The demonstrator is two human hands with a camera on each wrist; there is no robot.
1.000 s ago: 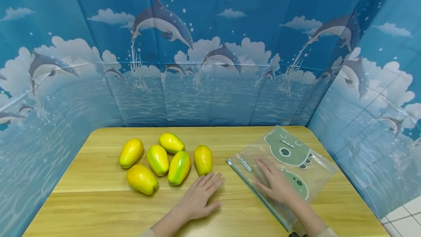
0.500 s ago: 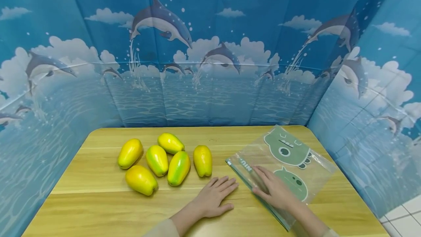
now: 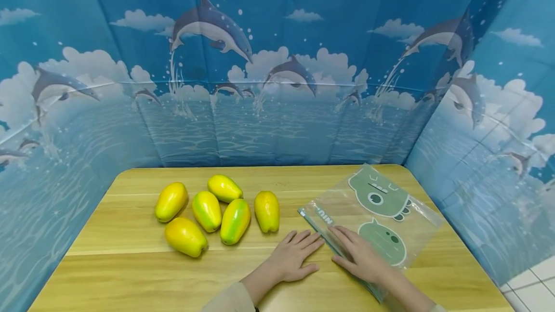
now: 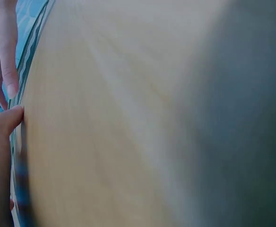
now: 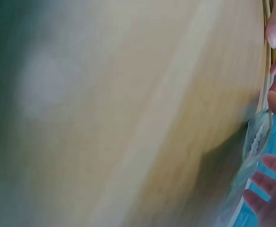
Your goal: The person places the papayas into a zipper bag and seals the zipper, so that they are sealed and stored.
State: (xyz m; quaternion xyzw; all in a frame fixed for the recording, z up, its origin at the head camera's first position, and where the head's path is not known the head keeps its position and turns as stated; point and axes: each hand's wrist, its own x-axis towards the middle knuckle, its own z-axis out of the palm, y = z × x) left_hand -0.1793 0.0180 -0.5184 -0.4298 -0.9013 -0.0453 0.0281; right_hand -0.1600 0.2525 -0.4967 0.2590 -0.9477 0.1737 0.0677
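A clear plastic zip bag [image 3: 422, 232] printed with green dinosaurs lies flat on the right of the table. My right hand [image 3: 357, 256] rests on its near left part, fingers extended across the bag close to the zip edge. My left hand [image 3: 292, 259] is palm down with straight, spread fingers, its fingertips beside that same edge; whether they touch the bag cannot be told. In the left wrist view the bag's zip strip [image 4: 30, 49] runs by both hands. The right wrist view shows the bag's edge [image 5: 258, 137] slightly raised near my right thumb.
Several yellow-green fruits, like papayas, lie on the left half of the wooden table [image 3: 130, 273]. The nearest to my left hand is a single yellow fruit [image 3: 267, 211]. A blue dolphin-print curtain [image 3: 277, 129] stands along the table's back and sides.
My left hand has slid rightward, away from the fruits, up to the bag's zip edge. The right hand has drawn slightly nearer along the bag. Fruits and bag have stayed in place.
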